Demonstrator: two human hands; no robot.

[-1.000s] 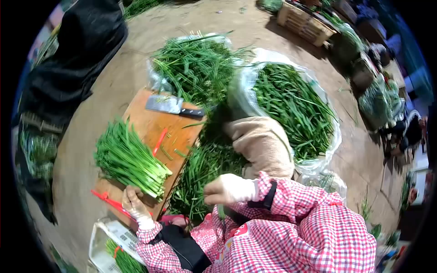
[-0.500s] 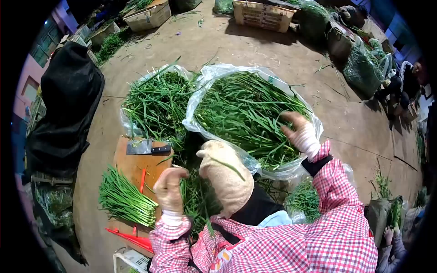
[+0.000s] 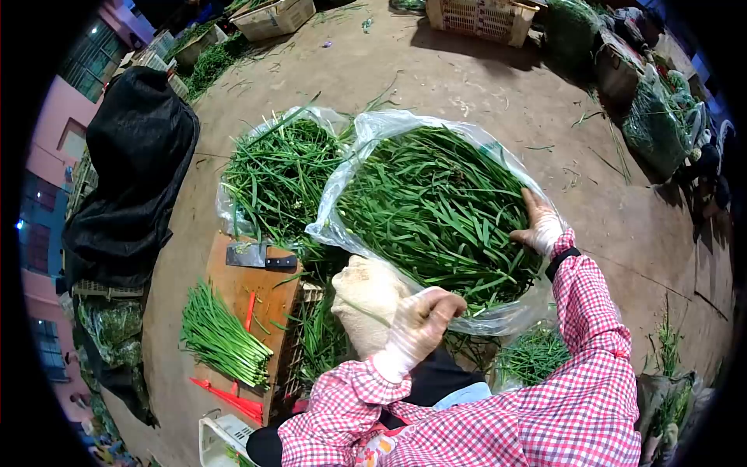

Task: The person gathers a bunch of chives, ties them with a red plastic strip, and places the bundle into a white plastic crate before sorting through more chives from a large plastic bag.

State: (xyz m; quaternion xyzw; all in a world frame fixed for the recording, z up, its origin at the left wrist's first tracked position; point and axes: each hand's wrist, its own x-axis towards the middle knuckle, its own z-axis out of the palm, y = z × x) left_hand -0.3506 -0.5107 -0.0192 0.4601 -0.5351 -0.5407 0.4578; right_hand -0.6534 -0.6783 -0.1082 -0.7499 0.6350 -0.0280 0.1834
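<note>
"Brown floor (image 3: pixel 459 86) spreads across the frame; what is the largest thing on it?"

"A black sheet (image 3: pixel 140 163), draped in folds at the left and upper left of the frame."

"And next in size?"

"The large clear plastic bag (image 3: pixel 334 202), just above and right of the centre. Its mouth is open and it is full of long, flat green chives (image 3: pixel 436 202). Beside it, on its left, a smaller plastic bag (image 3: pixel 226 202) holds thinner, tangled greens (image 3: pixel 288 175)."

"Below that one?"

"A wooden cutting board (image 3: pixel 268 300), left of centre, with a bundle of trimmed chives (image 3: pixel 226 335) lying on its lower part, pale stem ends towards the lower right. Right of the board, a beige cloth (image 3: pixel 366 303) covers a knee."

"What are the hands doing?"

"The right hand (image 3: pixel 537 226) has its fingers spread open at the right side of the large bag, touching the chives. The left hand (image 3: pixel 426 321) is by the bag's lower edge, fingers curled closed; whether they pinch the plastic, I can't tell."

"Anything smaller?"

"A cleaver (image 3: pixel 262 258) lies flat across the top of the board, black handle to the right. Smallest, a narrow red strip (image 3: pixel 249 311) lies beside the bundle."
</note>
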